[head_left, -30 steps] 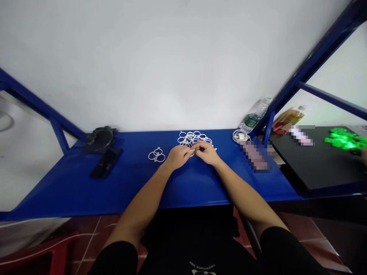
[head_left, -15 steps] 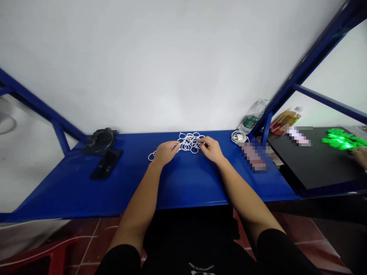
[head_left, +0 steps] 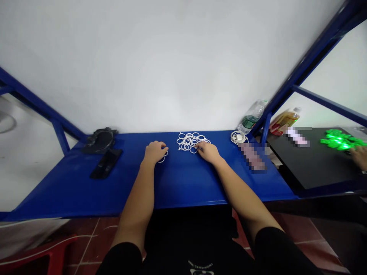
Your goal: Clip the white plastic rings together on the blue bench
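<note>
A heap of white plastic rings (head_left: 189, 139) lies near the back of the blue table (head_left: 114, 187). My right hand (head_left: 208, 151) rests at the heap's right edge, fingers curled onto a ring there. My left hand (head_left: 155, 151) lies palm down to the left, fingers bent over a small cluster of white rings (head_left: 163, 156), most of which it hides. I cannot see whether it grips them.
A black phone (head_left: 105, 163) and a dark bundle (head_left: 99, 139) lie at the left. A coiled white cable (head_left: 238, 136), a clear bottle (head_left: 252, 115) and a drink bottle (head_left: 285, 120) stand at the right. Another person's hand (head_left: 359, 156) is by green parts (head_left: 340, 138) on a black table.
My hands have parted. The left one moved left from the heap onto the small ring cluster. The right one shifted back to the heap's right edge.
</note>
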A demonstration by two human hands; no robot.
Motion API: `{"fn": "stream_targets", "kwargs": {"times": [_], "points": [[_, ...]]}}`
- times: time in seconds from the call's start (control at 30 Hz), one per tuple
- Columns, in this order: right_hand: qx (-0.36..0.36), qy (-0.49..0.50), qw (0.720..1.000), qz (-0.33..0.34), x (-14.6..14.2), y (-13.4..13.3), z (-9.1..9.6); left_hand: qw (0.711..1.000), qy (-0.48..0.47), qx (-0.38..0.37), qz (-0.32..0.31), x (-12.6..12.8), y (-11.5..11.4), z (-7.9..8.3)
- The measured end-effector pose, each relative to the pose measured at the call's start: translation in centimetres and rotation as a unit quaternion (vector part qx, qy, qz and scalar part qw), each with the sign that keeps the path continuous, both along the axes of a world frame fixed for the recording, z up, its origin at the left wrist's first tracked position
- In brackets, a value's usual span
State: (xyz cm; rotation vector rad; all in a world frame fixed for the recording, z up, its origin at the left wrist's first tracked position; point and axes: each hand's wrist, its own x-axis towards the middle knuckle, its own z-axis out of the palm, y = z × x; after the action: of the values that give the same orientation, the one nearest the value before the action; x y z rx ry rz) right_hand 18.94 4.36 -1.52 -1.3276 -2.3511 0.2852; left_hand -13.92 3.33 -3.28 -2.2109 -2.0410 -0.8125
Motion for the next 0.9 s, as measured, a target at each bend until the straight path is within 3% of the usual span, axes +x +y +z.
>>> {"fn": "stream_targets", "kwargs": {"times": [0.13,0.3,0.4,0.5,0.6,0.9], "points": [[-0.001,-0.017,0.999,-0.031,-0.1,0.0,0.4,0.999,-0.008,0.049,-0.006,3.3,-0.6,0.9],[0.03,0.074,0.995,-0.059,-0.3,-0.4,1.3,0.981,-0.05,0.048,-0.179,8.3,-2.3,1.9],[0.039,0.181,0.983,0.013,-0.8,-1.1,1.7,0.97,-0.061,0.041,-0.232,10.0,-3.2,2.1],[0.011,0.261,0.961,0.096,-1.4,-2.0,1.9,0.964,-0.071,0.04,-0.253,10.4,-3.4,2.2],[-0.015,0.279,0.95,0.137,-1.9,-2.6,2.0,0.959,-0.078,0.04,-0.27,10.1,-3.2,2.3],[-0.147,0.317,0.925,0.147,-2.1,-3.2,2.5,0.951,-0.042,0.053,-0.3,9.8,-2.9,2.1]]}}
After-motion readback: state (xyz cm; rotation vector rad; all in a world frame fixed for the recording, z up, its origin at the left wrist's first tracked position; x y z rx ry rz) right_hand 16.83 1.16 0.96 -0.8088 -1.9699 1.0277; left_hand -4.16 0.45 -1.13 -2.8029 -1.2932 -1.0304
